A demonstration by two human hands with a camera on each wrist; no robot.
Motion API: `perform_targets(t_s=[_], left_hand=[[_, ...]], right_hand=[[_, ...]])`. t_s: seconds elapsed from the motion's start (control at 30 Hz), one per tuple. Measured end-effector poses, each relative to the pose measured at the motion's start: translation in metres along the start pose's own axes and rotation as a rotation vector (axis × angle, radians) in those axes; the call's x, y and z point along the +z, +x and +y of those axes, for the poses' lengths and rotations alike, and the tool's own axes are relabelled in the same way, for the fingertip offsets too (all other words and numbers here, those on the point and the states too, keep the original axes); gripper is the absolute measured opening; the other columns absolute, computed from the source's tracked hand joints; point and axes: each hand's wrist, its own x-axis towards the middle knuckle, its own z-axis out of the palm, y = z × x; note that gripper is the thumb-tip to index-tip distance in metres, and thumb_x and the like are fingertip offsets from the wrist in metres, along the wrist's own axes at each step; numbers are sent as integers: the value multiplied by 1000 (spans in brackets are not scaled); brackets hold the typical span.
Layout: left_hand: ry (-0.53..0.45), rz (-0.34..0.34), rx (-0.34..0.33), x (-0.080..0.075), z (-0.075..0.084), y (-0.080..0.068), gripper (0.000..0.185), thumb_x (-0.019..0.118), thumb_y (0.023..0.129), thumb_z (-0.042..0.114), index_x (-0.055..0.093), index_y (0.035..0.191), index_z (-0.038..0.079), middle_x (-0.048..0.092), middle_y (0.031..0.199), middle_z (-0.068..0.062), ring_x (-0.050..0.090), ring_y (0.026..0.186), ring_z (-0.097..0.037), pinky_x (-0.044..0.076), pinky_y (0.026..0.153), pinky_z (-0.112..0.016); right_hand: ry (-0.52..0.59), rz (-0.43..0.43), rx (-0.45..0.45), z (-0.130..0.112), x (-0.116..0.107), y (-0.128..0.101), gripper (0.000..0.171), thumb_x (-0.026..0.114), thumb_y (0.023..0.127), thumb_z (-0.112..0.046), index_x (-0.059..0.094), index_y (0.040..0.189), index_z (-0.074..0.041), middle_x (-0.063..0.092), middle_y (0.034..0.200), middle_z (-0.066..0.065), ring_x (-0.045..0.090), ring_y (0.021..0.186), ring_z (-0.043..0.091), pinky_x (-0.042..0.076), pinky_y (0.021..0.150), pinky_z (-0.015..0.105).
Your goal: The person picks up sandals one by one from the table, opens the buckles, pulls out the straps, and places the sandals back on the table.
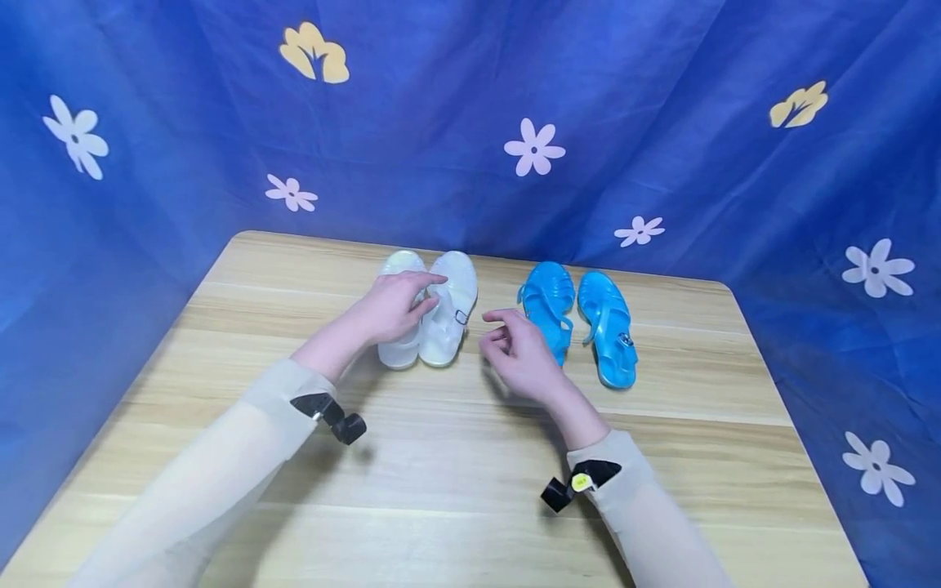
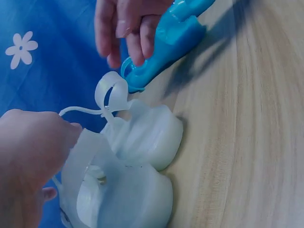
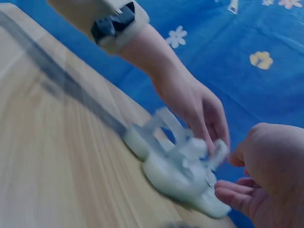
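The desk [image 1: 434, 498] has a pale wood-grain top streaked with light brown, its two far corners rounded. Blue cloth [image 1: 434, 114] hangs behind it and down both sides, softly creased and printed with white flowers [image 1: 534, 149] and yellow shapes [image 1: 335, 65]. Near the far edge, left of the middle, a pair of white sandals [image 1: 457, 275] lies side by side on the wood; to their right, well apart, the blue sandals [image 1: 604, 314] lie with a narrow gap between them. The left hand [image 1: 397, 304] is over the white pair, index finger and thumb spread apart; the other fingers are partly hidden, and whether they touch a strap cannot be told. The right hand [image 1: 520, 355] hovers between the pairs, just beside the nearer blue sandal, its fingers loosely bent and holding nothing. Both arms wear pale sleeves [image 1: 220, 457], each with a black device [image 1: 340, 420] at the wrist, and soft shadows fall on the wood beneath them. The right wrist view is partly blurred.
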Motion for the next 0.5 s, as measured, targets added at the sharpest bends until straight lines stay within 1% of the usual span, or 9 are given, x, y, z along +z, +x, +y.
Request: perform_targets(t_s=[0.1, 0.17, 0.27, 0.37, 0.5], left_hand=[[-3, -16, -17, 1, -1, 2, 43, 62, 108, 20, 58, 148, 5, 59, 149, -16, 50, 141, -38, 33, 114, -65], [-42, 7, -2, 2, -2, 4, 41, 65, 107, 18, 60, 145, 3, 62, 146, -17, 54, 138, -38, 35, 115, -62], [-118, 57, 38, 2, -3, 6, 36, 71, 103, 14, 67, 136, 0, 69, 135, -17, 62, 128, -37, 43, 112, -55], [-164, 88, 71, 1, -3, 6, 29, 73, 101, 11, 72, 127, -2, 74, 122, -17, 68, 116, -36, 50, 106, -51], [-186, 102, 71, 0, -3, 4, 26, 74, 101, 13, 74, 122, -2, 76, 114, -16, 69, 111, -34, 51, 103, -51]], right_hand=[[15, -5, 68, -1, 15, 9, 44, 67, 104, -20, 58, 140, 3, 70, 116, 16, 73, 96, 22, 60, 85, 37], [39, 14, 120, 2, 24, 16, 48, 68, 105, -25, 56, 142, 2, 70, 116, 14, 73, 94, 22, 60, 82, 36], [65, 57, 171, 9, 34, 26, 50, 70, 104, -28, 57, 143, -1, 67, 124, 12, 72, 96, 20, 60, 81, 35], [43, 87, 163, 16, 41, 36, 44, 72, 103, -25, 63, 139, -2, 63, 129, 10, 69, 97, 19, 58, 81, 33], [19, 82, 133, 22, 46, 45, 36, 73, 102, -23, 68, 132, -2, 68, 112, 8, 66, 88, 18, 56, 77, 31]])
